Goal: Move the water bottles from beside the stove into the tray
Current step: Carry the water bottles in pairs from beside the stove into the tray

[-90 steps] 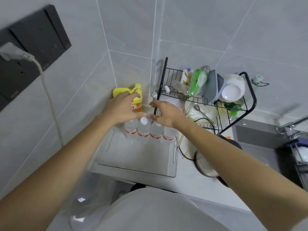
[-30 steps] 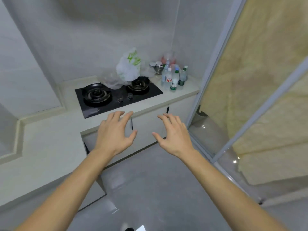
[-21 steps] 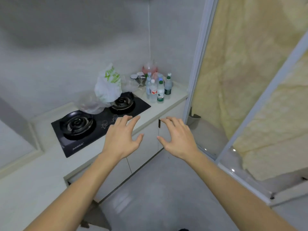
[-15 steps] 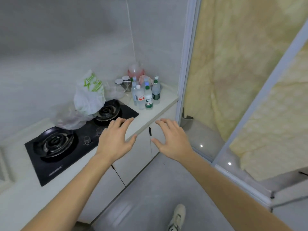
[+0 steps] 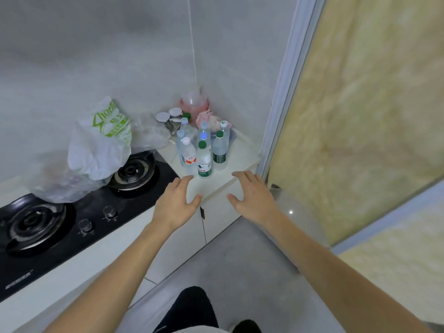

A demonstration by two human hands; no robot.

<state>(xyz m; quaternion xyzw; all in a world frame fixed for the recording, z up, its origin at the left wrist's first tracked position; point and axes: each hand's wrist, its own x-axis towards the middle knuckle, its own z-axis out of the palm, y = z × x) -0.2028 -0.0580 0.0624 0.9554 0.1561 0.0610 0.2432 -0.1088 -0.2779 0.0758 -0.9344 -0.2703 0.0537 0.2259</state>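
**A:** Clear plastic, mostly: the water bottles stood upright in a tight cluster on the white bench, just past the fingertips of both hands. What were the hands doing?

**B:** The left hand was spread apart, fingers straight, gripping nothing, over the bench edge. The right hand was the same, fingers splayed and empty, a little to the right of it. The bottles sat ahead of the gap between them, not touched by either.

**A:** Which bottle was nearest?

**B:** A green-capped bottle, just ahead of the left fingertips. A white-capped bottle with a red label stood touching it on its left, and another green-capped one stood to its right and a little farther back.

**A:** And left of the left hand?

**B:** The black stove, with a white plastic bag resting by its far burner. A pink jug stood in the corner beyond the bottles.
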